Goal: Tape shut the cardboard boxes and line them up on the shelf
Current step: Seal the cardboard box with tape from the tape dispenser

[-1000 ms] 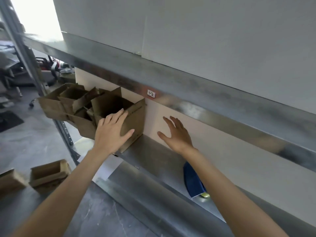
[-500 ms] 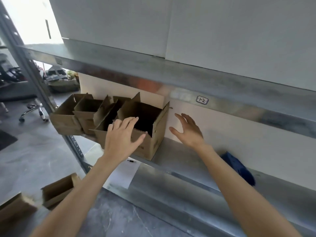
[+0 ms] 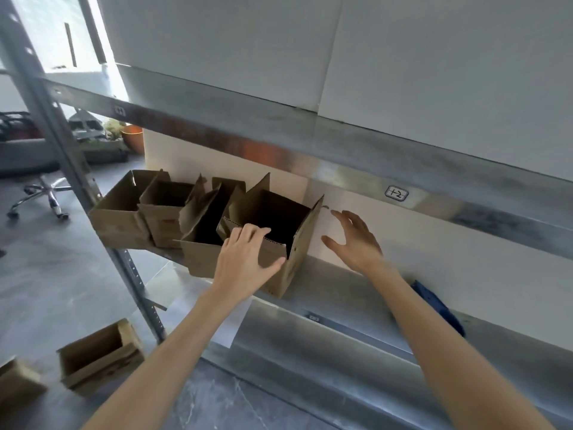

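Several open cardboard boxes stand in a row on the metal shelf (image 3: pixel 338 293), flaps up. The rightmost box (image 3: pixel 297 252) is nearest me. My left hand (image 3: pixel 245 262) lies on its near flap, fingers over the flap's top edge and thumb against the front face. My right hand (image 3: pixel 356 240) hovers open just right of that box, fingers spread, apart from its raised right flap. Further left sit the other open boxes (image 3: pixel 124 212). A blue tape dispenser (image 3: pixel 440 305) lies on the shelf, partly hidden behind my right forearm.
A grey shelf post (image 3: pixel 93 193) rises at the left. Two open boxes, one (image 3: pixel 99 355) beside another (image 3: pixel 18 386), sit on the concrete floor below. An upper shelf beam (image 3: pixel 341 156) hangs overhead. An office chair (image 3: pixel 43 193) stands at far left. A paper sheet (image 3: pixel 235 327) overhangs the shelf edge.
The view has shifted left and up. My left hand stayed on the box's near flap, fingers now over its top edge. My right hand came closer to the box's right flap.
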The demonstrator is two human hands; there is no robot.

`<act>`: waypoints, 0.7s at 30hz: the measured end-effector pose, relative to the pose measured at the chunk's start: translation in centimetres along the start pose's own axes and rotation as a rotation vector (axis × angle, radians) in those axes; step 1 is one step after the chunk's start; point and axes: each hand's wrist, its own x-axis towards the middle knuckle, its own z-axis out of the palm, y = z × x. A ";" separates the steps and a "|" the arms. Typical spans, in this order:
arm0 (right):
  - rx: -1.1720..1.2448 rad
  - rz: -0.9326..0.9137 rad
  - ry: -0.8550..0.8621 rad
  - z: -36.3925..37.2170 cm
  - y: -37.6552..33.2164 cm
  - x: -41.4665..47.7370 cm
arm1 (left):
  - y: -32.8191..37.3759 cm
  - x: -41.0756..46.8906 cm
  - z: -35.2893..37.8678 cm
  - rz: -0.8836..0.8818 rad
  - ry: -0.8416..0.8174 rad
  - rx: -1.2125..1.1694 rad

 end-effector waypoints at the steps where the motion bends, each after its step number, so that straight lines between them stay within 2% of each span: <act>1: 0.004 0.006 0.001 -0.2 0.2 0.0 | -0.1 0.1 0.0 0.008 0.005 -0.007; 8: 0.083 -0.002 0.003 -0.9 1.8 0.2 | -1.5 0.4 0.0 0.041 0.023 -0.068; 14: 0.341 -0.075 -0.072 -0.4 1.8 0.4 | -2.7 0.1 -0.1 0.024 -0.033 -0.128; 16: 0.399 -0.088 -0.047 -0.1 1.6 0.3 | -2.9 -0.1 0.0 0.014 -0.047 -0.156; 21: 0.336 -0.122 0.045 0.3 1.4 -0.5 | -2.7 0.0 0.7 -0.017 -0.055 -0.233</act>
